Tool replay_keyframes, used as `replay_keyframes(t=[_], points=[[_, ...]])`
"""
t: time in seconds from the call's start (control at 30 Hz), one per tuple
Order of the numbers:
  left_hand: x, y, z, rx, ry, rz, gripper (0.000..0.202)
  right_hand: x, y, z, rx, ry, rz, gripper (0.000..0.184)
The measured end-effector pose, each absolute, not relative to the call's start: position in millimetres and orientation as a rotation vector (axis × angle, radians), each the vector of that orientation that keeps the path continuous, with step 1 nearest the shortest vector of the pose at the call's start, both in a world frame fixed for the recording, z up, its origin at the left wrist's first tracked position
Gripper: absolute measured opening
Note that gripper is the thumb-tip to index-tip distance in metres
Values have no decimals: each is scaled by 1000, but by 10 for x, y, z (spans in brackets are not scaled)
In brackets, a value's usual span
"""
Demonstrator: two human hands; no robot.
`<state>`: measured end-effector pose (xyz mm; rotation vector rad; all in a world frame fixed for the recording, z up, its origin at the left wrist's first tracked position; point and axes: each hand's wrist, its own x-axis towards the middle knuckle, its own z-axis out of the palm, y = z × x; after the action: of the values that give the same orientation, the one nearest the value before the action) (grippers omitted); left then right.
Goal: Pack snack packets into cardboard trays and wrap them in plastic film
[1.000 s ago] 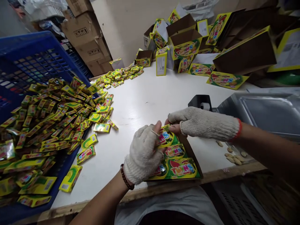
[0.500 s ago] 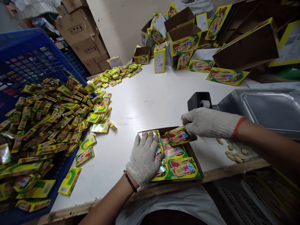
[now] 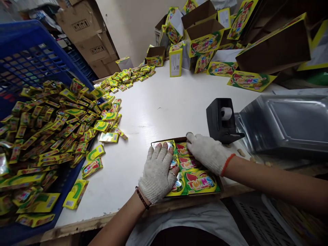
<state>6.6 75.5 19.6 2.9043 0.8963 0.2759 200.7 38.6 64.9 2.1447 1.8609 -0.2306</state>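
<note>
A shallow carton (image 3: 221, 186) stands at the table's front edge, packed with small yellow-green boxes marked TWINS (image 3: 200, 182). My left hand (image 3: 157, 171), in a fingerless-tipped white knit glove, lies flat with fingers spread over the left part of these boxes. Over the carton's right side rests my gloved right hand (image 3: 206, 152), its fingers stretched forward onto the far right boxes. It covers part of them, and I see nothing gripped in it. Just beyond the right hand is a black tape dispenser (image 3: 221, 119) with a white roll.
At left a blue plastic crate (image 3: 48, 44) overflows with loose small boxes (image 3: 58, 130), some spilling onto the table (image 3: 159, 102). Printed cartons (image 3: 205, 41) are piled at the back right. A metal tray (image 3: 289, 118) lies at right, and brown cartons (image 3: 89, 37) stand behind.
My right hand has moved left and down onto the carton; the small box it held is now down among the others. My left hand has stayed in place.
</note>
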Motion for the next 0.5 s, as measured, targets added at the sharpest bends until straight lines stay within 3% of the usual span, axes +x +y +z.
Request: replay_keyframes(t=[0.23, 0.4, 0.5], points=[[48, 769, 170, 2856, 870, 279, 59, 1965, 446, 407, 1991, 1964, -143, 28], [24, 733, 169, 2781, 833, 396, 60, 2015, 446, 294, 1897, 2153, -145, 37], [-126, 896, 124, 2719, 790, 533, 56, 2162, 470, 52, 1997, 2260, -313, 35]])
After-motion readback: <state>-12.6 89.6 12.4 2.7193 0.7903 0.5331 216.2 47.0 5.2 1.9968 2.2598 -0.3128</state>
